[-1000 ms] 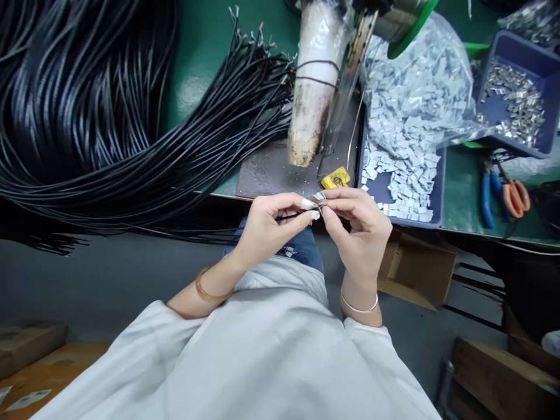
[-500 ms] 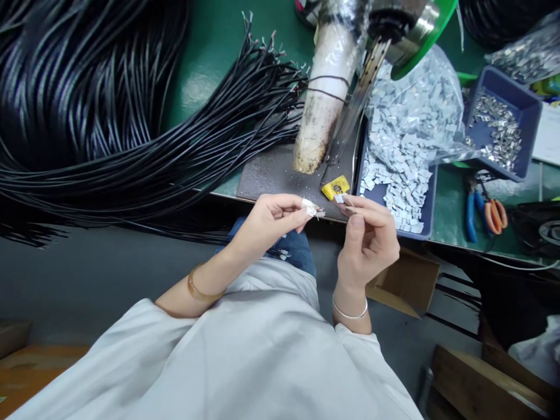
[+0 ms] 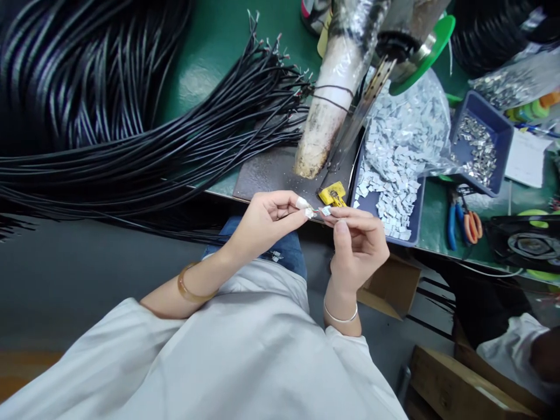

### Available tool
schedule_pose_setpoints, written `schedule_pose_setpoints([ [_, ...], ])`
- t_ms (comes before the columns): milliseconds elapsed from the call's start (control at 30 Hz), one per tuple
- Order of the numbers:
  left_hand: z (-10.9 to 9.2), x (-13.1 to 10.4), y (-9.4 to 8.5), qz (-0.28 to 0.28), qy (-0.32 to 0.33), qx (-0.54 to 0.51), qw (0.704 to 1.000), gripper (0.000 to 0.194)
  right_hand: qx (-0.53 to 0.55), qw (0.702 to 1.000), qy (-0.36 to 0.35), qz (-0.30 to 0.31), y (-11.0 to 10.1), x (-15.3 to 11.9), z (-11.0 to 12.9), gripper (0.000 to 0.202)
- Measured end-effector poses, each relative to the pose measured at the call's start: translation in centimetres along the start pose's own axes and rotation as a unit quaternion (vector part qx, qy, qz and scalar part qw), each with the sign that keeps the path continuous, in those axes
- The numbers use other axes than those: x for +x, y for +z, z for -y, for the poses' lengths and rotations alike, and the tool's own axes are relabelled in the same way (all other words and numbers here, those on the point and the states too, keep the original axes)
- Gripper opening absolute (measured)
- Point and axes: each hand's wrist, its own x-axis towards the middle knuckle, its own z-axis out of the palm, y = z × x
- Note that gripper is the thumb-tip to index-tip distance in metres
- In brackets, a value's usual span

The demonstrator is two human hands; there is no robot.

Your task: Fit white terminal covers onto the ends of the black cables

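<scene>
In front of the bench edge, my left hand (image 3: 275, 217) pinches the thin wire ends of a cable (image 3: 312, 212) between thumb and index finger. Something white, like tape, wraps that index fingertip. My right hand (image 3: 359, 242) closes its fingertips on a small white connector (image 3: 326, 210), right at the wire ends. Whether the wires enter the connector is too small to tell. Just beyond the fingers lies a yellow block-like tool (image 3: 332, 193) on a dark plate (image 3: 266, 175). Many similar white pieces (image 3: 396, 198) fill a blue tray (image 3: 417, 224) to the right.
Bundled black cables (image 3: 175, 157) cover the left of the green bench. A plastic-wrapped post (image 3: 326, 111) and a green-rimmed reel (image 3: 424, 64) rise behind my hands. Farther right are a bin of metal parts (image 3: 503, 146) and orange-and-blue-handled pliers (image 3: 464, 221). Someone's white sleeve (image 3: 503, 344) shows lower right.
My right hand has moved left, bringing the white connector up to the wire ends in my left hand. The view has shifted slightly to the right.
</scene>
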Motion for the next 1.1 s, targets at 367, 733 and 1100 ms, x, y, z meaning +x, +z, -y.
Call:
schedule_pose_setpoints([
  [367, 0.4, 0.1, -0.2, 0.033, -0.051, 0.012, 0.998, 0.008, -0.06, 0.996, -0.065, 0.001, -0.5, 0.3, 0.5, 0.01],
  [733, -0.3, 0.2, 0.3, -0.019, 0.01, 0.057, 0.998, 0.002, -0.088, 0.991, -0.101, -0.004, -0.4, 0.2, -0.7, 0.016],
  [1100, 0.1, 0.1, 0.5, -0.002, 0.075, 0.084, 0.994, 0.002, -0.124, 0.986, -0.024, 0.108, -0.9, 1.2, 0.4, 0.012],
])
